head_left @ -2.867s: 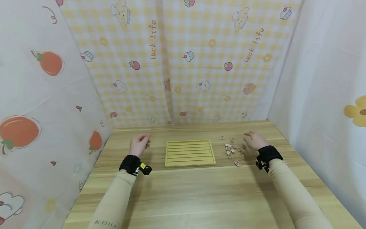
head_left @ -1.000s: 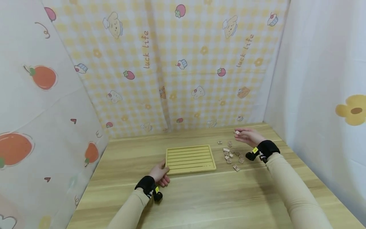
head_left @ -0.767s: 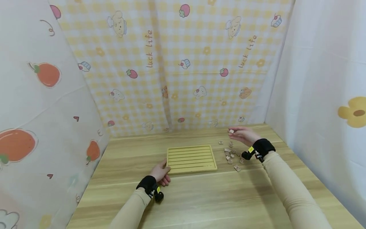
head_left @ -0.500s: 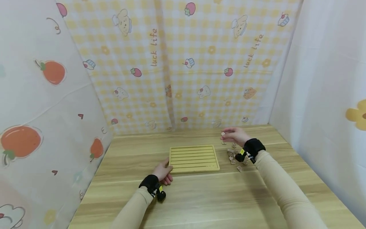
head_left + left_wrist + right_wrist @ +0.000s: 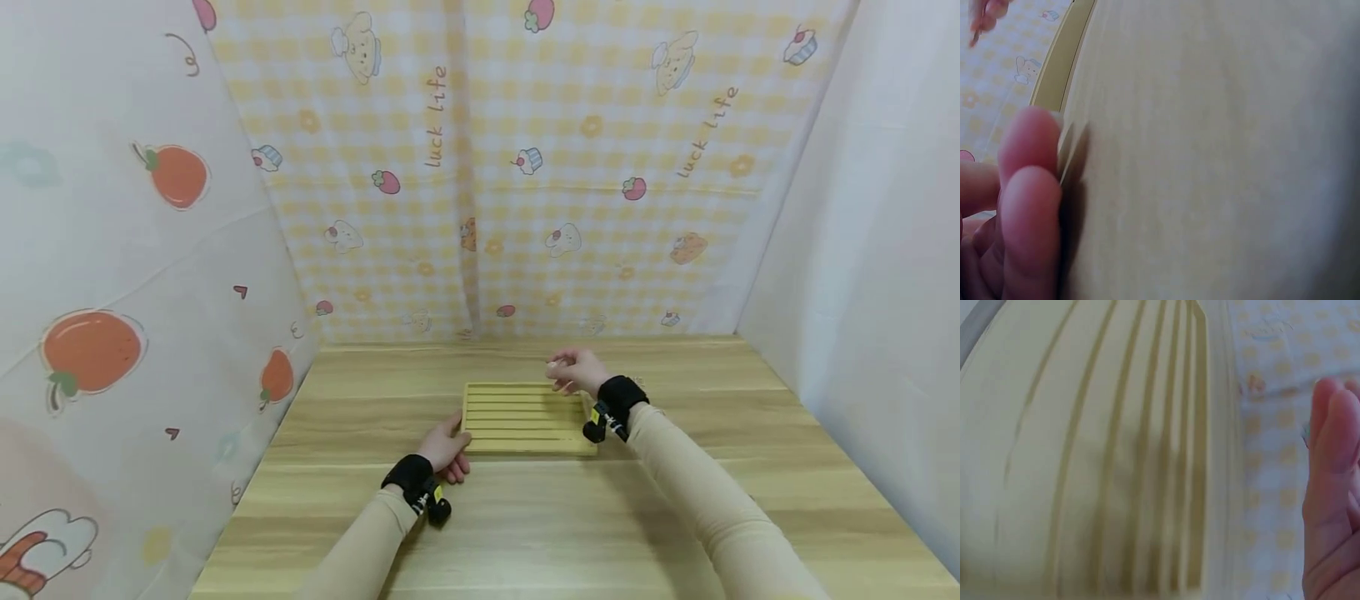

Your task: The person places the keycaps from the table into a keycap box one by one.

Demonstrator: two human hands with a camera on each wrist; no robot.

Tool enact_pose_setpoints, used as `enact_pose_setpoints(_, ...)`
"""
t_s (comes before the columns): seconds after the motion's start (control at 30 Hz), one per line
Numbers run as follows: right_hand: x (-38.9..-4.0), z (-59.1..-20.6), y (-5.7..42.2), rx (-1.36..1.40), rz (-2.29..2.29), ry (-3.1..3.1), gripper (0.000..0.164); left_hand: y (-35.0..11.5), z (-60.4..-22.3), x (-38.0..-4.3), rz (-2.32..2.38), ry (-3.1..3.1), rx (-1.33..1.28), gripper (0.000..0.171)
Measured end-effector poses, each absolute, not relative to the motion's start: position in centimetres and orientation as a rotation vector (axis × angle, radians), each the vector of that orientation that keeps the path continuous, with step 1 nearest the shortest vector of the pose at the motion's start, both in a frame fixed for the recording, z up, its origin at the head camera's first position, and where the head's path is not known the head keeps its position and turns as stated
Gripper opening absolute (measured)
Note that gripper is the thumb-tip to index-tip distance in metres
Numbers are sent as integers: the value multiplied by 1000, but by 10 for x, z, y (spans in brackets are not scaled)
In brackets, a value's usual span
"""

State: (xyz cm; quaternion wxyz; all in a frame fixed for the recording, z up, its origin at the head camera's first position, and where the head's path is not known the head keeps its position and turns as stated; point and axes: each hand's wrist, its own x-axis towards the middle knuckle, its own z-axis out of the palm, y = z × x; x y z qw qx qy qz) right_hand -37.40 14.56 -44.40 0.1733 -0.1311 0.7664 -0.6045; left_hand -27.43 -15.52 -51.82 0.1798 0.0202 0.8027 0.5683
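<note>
A shallow yellow tray point(image 5: 510, 422) with raised parallel ridges lies on the wooden table. At its near left corner my left hand point(image 5: 444, 448) grips the rim, thumb on top and the other fingers at the side; those fingers point(image 5: 1030, 206) fill the left of the left wrist view. Over the tray's far right corner, my right hand point(image 5: 582, 372) pinches a small pale tile point(image 5: 556, 364) between thumb and fingertips. In the right wrist view the ridged tray point(image 5: 1041, 456) spreads below, and the tile is mostly hidden by the fingers.
A loose tile point(image 5: 637, 381) shows just past the right wrist; the other tiles are hidden behind that hand and forearm. Patterned cloth point(image 5: 570, 283) rises at the table's back edge, with white cloth walls on both sides.
My left hand has come from beside the tray to its near left corner. My right hand picked up a tile from the scattered group and carried it left, over the tray.
</note>
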Motion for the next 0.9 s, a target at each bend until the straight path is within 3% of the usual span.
enact_pose_setpoints(0.2, -373, -448, 115, -305, -1801, 2069, 45, -152, -517, -279, 1608, 2273, 74, 64)
enact_pose_setpoints(0.5, -401, -489, 63, -576, -1273, 2648, 12, -152, -518, -279, 1598, 2296, 65, 64)
enact_pose_setpoints(0.67, -409, -506, 35, -676, -1125, 2806, 8, -152, -522, -277, 1602, 2285, 63, 64)
enact_pose_setpoints(0.9, -404, -499, 6, -651, -957, 2862, 5, -157, -521, -276, 1619, 2283, 60, 64)
